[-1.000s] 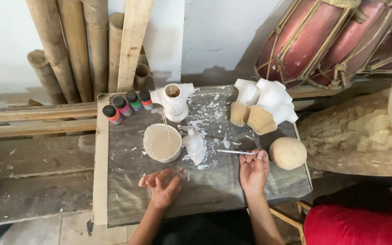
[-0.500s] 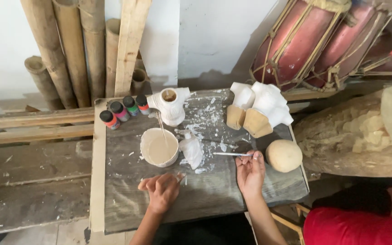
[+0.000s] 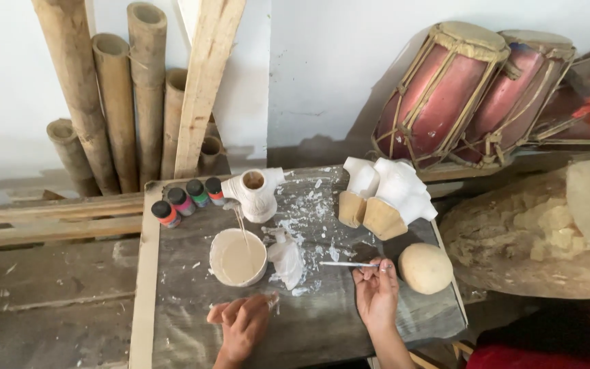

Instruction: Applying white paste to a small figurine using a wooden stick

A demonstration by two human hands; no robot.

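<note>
- Bamboo poles (image 3: 114, 102) and red drums (image 3: 476, 92) line the wall behind a paint-spattered tabletop (image 3: 322, 321).
- White figures (image 3: 387, 195) stand at the back; a round ball (image 3: 425, 268) lies right.
- A bowl (image 3: 238, 257) of pale paint sits mid-tabletop.
- The left hand (image 3: 244, 324) rests loosely curled, empty.
- The right hand (image 3: 377, 290) pinches a thin brush (image 3: 347, 264), seemingly between strokes; reloading means reaching left to the bowl.
</note>
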